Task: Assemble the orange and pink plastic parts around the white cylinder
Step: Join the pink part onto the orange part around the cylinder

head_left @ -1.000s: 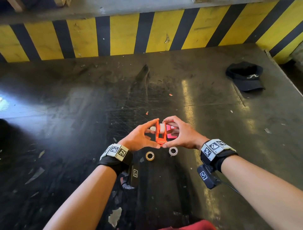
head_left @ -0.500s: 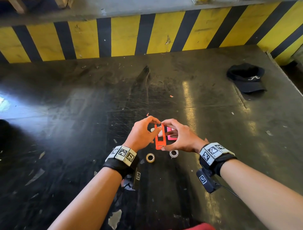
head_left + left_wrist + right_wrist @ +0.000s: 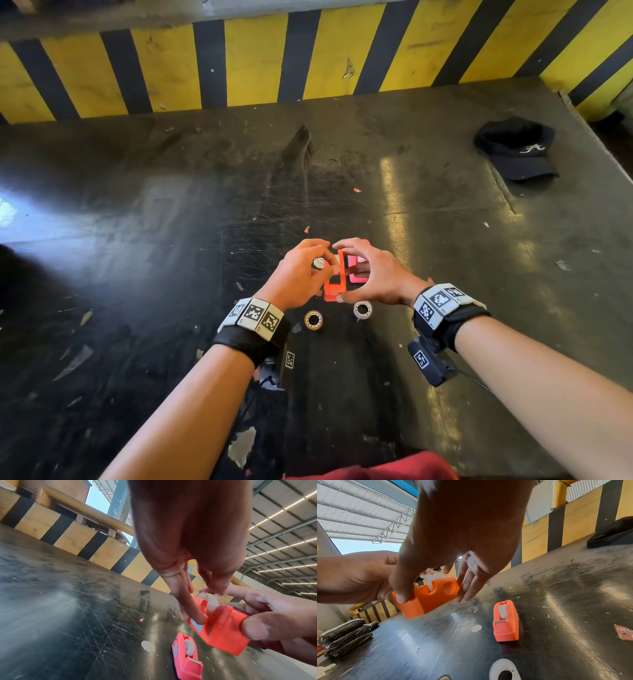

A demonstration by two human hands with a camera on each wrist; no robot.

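My right hand (image 3: 342, 272) grips the orange plastic part (image 3: 333, 286) a little above the table, thumb on its near end and fingers along its far side. A white cylinder (image 3: 435, 579) sits in the slot at the top of the orange part. The thumb and a finger of my left hand (image 3: 325, 269) pinch the cylinder (image 3: 211, 599), while other left fingers (image 3: 192, 609) rest on the orange part's side. The pink plastic part (image 3: 186, 657) lies on the table (image 3: 171, 240) just beyond my right hand and holds its own white cylinder (image 3: 503, 612).
Two tape rolls (image 3: 313, 320) (image 3: 363, 309) lie on the table just in front of my hands. A black cap (image 3: 517, 150) sits at the far right. Black wrapped bundles (image 3: 346, 632) lie to the left. A yellow-and-black striped wall (image 3: 308, 58) closes the far edge.
Both hands have moved a little farther away with the orange part. My left fingers have moved from spanning the orange part to pinching the white cylinder at its top.
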